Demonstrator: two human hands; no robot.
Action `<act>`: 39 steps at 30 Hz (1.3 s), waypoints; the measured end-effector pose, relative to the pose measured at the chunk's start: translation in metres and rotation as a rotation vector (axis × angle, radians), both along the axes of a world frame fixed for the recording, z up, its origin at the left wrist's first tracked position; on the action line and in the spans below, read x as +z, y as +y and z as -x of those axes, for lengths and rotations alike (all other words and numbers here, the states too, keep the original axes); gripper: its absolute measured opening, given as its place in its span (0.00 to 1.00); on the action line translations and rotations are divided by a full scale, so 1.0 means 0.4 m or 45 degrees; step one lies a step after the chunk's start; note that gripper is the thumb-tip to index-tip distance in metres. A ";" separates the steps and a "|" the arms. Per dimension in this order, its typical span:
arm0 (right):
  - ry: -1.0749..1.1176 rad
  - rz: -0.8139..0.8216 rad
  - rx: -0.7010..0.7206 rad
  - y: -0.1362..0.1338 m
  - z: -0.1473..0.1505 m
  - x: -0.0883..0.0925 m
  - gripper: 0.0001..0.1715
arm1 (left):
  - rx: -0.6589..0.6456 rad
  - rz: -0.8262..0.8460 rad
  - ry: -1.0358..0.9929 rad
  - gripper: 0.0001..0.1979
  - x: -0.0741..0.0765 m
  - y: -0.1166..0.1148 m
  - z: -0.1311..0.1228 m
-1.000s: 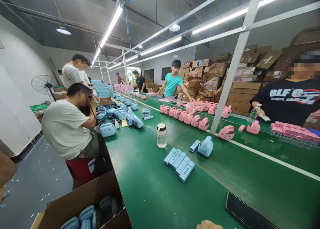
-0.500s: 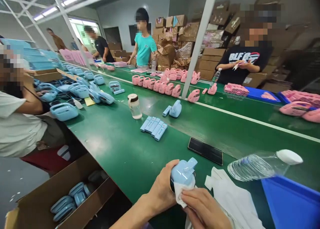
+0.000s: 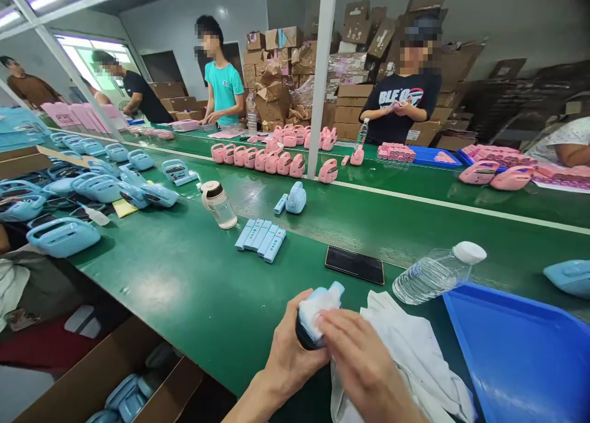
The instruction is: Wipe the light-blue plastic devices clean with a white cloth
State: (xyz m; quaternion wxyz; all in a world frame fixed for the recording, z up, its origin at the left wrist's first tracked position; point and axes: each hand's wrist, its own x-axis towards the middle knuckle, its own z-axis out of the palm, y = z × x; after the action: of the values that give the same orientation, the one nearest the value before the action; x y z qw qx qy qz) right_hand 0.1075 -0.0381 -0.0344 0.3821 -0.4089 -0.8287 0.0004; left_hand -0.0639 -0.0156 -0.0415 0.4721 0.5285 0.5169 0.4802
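Fingers of the left hand (image 3: 292, 349) clench a pale-blue plastic device (image 3: 335, 292) low over the green bench (image 3: 184, 288); the right hand (image 3: 362, 355) presses a white cloth (image 3: 311, 312) against it. Black phone (image 3: 354, 265) at 12 o'clock, water bottle (image 3: 433, 275) at 2, blue tray (image 3: 516, 355) at 3.

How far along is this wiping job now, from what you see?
Done: one blue device lies beside the blue tray, apparently finished, though I cannot be sure. In hand: the left hand holds another device while the right hand presses a white cloth on it. Left: more devices in the cardboard box.
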 end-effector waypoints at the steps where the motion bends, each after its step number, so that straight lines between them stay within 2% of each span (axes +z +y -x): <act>1: 0.112 0.102 -0.103 0.003 -0.033 -0.004 0.21 | 0.042 0.014 -0.031 0.33 0.006 0.003 0.003; 3: 0.436 0.435 -0.437 0.008 -0.094 -0.012 0.13 | 0.131 0.050 -0.135 0.37 0.019 0.011 0.006; 5: 0.868 0.851 -0.687 0.010 -0.121 -0.021 0.23 | 0.164 0.113 -0.319 0.45 0.034 0.017 0.001; 6: 1.083 1.022 -0.706 0.010 -0.116 -0.026 0.28 | 0.137 0.133 -0.411 0.49 0.042 0.018 -0.007; 7: 1.270 1.137 -0.651 0.009 -0.101 -0.031 0.32 | 0.099 0.144 -0.484 0.52 0.049 0.016 -0.016; 8: 1.425 1.181 -0.558 0.008 -0.078 -0.035 0.34 | 0.058 0.151 -0.533 0.53 0.056 0.013 -0.027; 10: 1.634 1.131 -0.425 0.005 -0.029 -0.041 0.35 | -0.002 0.142 -0.582 0.52 0.067 0.001 -0.049; 13: 1.773 1.017 -0.421 -0.002 0.013 -0.039 0.36 | -0.072 0.101 -0.668 0.51 0.074 -0.016 -0.064; 17: 1.730 0.923 -0.480 -0.013 0.004 -0.022 0.35 | -0.136 -0.027 -0.718 0.47 0.073 -0.016 -0.048; 21: 1.578 0.811 -0.518 -0.019 -0.003 -0.002 0.29 | -0.103 -0.227 -0.388 0.41 0.070 -0.002 -0.018; 25: 1.388 0.626 -0.521 -0.022 -0.002 0.025 0.23 | -0.066 -0.375 -0.119 0.42 0.077 0.005 0.001; 27: 1.317 0.567 -0.535 -0.020 -0.010 0.039 0.22 | -0.121 -0.351 -0.060 0.44 0.084 0.004 0.005; 31: 1.231 0.621 -0.675 -0.015 -0.029 0.051 0.23 | -0.272 -0.156 -0.028 0.44 0.093 -0.002 0.003; 33: 1.150 0.560 -0.612 -0.016 -0.027 0.051 0.18 | -0.295 -0.093 -0.049 0.44 0.093 -0.005 -0.001; 35: 0.973 0.439 -0.452 -0.021 -0.021 0.053 0.13 | -0.254 -0.065 -0.043 0.45 0.092 -0.003 -0.004; 37: 0.744 0.294 -0.248 -0.025 -0.017 0.063 0.15 | -0.192 -0.042 -0.103 0.44 0.093 0.004 -0.005; 39: 0.640 0.233 -0.186 -0.021 -0.020 0.079 0.16 | -0.194 0.087 -0.332 0.37 0.097 0.017 -0.007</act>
State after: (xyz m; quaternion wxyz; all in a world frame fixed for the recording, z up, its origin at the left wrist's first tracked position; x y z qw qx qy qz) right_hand 0.1154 -0.0465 -0.0029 0.5363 -0.4875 -0.6727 0.1491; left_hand -0.0610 -0.0087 -0.0029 0.5880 0.4828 0.4257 0.4898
